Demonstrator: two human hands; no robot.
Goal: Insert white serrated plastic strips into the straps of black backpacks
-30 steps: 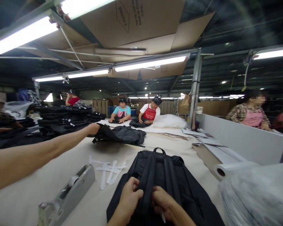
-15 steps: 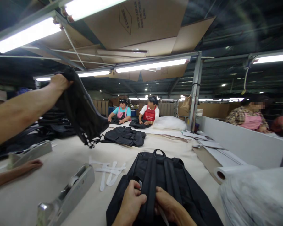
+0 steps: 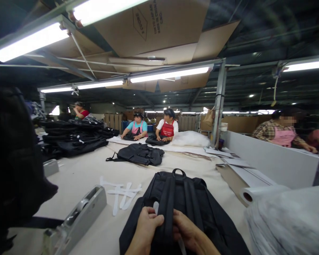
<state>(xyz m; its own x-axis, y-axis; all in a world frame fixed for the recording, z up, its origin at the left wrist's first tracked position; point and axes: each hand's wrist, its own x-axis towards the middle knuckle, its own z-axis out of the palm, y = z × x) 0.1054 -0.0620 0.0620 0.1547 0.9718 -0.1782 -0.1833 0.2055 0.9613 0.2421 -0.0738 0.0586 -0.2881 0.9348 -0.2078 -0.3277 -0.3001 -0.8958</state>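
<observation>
A black backpack [image 3: 215,212] lies in front of me with its shoulder straps [image 3: 168,205] facing up and its top loop pointing away. My left hand [image 3: 146,226] is closed at the left edge of one strap, and the tip of a white strip [image 3: 156,207] shows above its fingers. On the strap's other side, my right hand [image 3: 187,230] has its fingers curled at the edge, partly under the strap. More of the white strip hangs below that hand. The strap hides the strip's middle.
Several loose white strips [image 3: 124,193] and a tape dispenser [image 3: 79,216] lie left of the backpack. Another black backpack [image 3: 140,154] is farther off. A co-worker's dark bag [image 3: 16,159] fills the left edge. Plastic wrap [image 3: 289,219] and a white roll [image 3: 263,193] stand right.
The co-worker's raised bag has swung left and down towards me, uncovering the pile of black bags behind. My hands stay at the strap; the white tip by my left hand stands more upright.
</observation>
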